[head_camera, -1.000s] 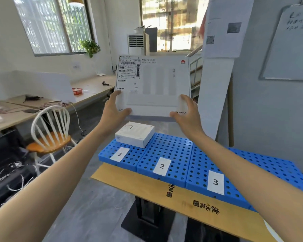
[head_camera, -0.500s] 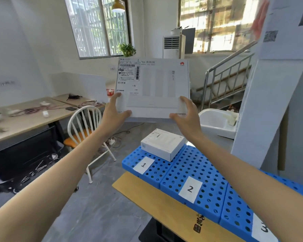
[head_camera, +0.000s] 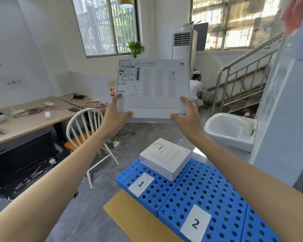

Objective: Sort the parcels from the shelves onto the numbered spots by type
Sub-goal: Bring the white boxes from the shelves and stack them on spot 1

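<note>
I hold a large flat white box [head_camera: 157, 88] upright in front of me, its shipping label at the top left. My left hand [head_camera: 116, 116] grips its lower left corner and my right hand [head_camera: 187, 116] grips its lower right corner. Below it, a smaller white box [head_camera: 165, 158] lies on the blue perforated panel with the paper label 1 [head_camera: 141, 184]. The neighbouring blue panel carries the label 2 [head_camera: 195, 223] and has nothing on it.
The blue panels sit on a brown board [head_camera: 129, 217]. A white chair with an orange seat [head_camera: 84, 130] stands to the left by a long desk [head_camera: 28, 119] with cables. A white sink [head_camera: 229, 131], a metal stair rail [head_camera: 243, 74] and a crouching person [head_camera: 196, 89] are at the right.
My view has swung left, so the blue panels have slid to the lower right and label 3 has left the frame. Both hands keep the same grip on the large box.
</note>
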